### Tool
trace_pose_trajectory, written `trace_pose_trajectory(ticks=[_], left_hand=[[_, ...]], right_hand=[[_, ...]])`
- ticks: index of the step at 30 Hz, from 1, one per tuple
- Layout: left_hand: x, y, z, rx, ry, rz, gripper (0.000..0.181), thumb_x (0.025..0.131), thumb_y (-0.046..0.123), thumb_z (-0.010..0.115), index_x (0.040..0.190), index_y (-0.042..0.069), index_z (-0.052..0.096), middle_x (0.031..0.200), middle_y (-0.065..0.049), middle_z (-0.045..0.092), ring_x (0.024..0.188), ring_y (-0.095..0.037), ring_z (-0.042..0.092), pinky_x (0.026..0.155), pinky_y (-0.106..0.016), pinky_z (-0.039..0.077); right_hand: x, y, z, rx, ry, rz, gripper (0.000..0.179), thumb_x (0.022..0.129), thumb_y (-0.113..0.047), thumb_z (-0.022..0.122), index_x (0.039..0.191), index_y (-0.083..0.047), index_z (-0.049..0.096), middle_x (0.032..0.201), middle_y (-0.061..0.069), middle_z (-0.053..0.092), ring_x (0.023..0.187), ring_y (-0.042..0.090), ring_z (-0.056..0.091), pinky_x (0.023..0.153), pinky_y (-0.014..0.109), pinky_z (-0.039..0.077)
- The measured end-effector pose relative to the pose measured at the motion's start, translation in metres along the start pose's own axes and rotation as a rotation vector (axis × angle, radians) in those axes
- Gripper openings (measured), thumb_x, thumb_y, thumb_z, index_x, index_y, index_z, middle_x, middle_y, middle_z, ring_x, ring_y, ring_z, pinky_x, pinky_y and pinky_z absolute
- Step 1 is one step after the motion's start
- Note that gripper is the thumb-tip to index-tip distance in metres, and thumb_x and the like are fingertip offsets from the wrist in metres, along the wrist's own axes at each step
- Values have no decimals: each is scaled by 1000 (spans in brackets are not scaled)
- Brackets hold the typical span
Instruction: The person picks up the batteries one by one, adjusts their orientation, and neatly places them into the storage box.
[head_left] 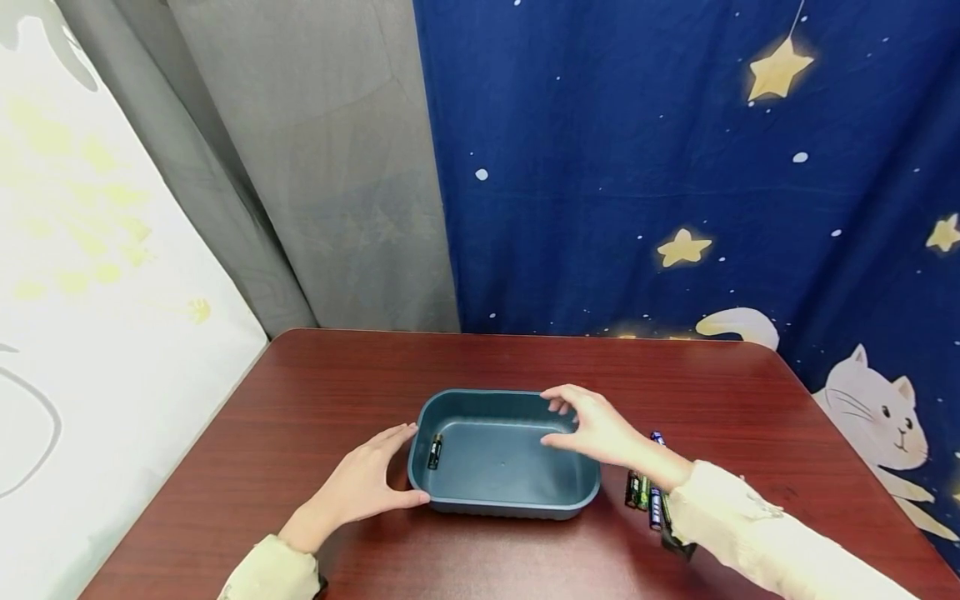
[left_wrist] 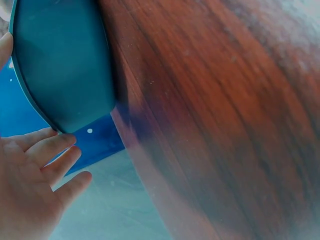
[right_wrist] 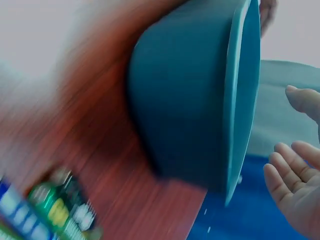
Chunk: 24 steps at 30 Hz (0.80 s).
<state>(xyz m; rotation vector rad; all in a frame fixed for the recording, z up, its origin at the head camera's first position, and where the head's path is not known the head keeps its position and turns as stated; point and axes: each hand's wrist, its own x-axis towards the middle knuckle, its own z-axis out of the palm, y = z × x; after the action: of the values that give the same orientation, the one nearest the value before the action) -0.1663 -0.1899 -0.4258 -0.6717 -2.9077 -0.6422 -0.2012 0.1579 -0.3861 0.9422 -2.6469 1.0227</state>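
Observation:
A dark teal plastic tray (head_left: 502,506) sits on the table with one dark battery (head_left: 435,451) lying inside, near its left end. My left hand (head_left: 363,483) touches the left end of the tray, fingers fairly straight, fingertips at the far-left rim and thumb at the near-left corner. In the left wrist view its fingertips lie against the rim. Over the tray's right part is my right hand (head_left: 592,423), holding nothing, with its thumb and loosely bent fingers apart. The right wrist view also shows that hand (right_wrist: 300,185) beyond the rim.
Several batteries, black, green (right_wrist: 50,205) and blue (head_left: 656,508), lie on the table (head_left: 360,367) right of the tray, partly hidden under my right forearm and sleeve (head_left: 750,521). A grey curtain (head_left: 322,167) and a blue star-patterned curtain (head_left: 637,125) hang behind the table's far edge.

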Motion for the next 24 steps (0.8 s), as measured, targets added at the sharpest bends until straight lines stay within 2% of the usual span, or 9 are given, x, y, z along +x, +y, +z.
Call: trace_pose_trajectory(ticks=[8,14,20,24], left_hand=[[1,1,-1,4,-5,2,93,64,68,65,136,12,43,135,-6,46,122,-24,43,91,-47,41],[1,1,0,6,-3,-1,90,64,62,69,135,12,44,135,-6,46,122,-24,43,91,-47,41],[1,1,0,1,-8,-6,90,64,60,70,135,12,44,135,-6,46,122,-24,43,91,-47,41],[1,1,1,1,-9,-5,90,64,60,70,135,12,44,135,-6,46,122,-24,43,91,-47,42]], right_hand=[[-26,26,-28,-45,60,-10,48,68,-19,80,110,-5,60,88,1,58,79,14,53,63,26,48],[-45,46,-47,-101,95,7,46,69,-20,79,109,-7,60,89,-6,56,79,6,49,61,27,48],[-64,68,-59,-134,119,40,43,69,-18,79,107,-9,61,89,-6,57,78,4,49,60,24,48],[-74,82,-64,-141,117,51,40,68,-16,79,104,-8,62,88,-4,59,77,7,51,59,24,48]])
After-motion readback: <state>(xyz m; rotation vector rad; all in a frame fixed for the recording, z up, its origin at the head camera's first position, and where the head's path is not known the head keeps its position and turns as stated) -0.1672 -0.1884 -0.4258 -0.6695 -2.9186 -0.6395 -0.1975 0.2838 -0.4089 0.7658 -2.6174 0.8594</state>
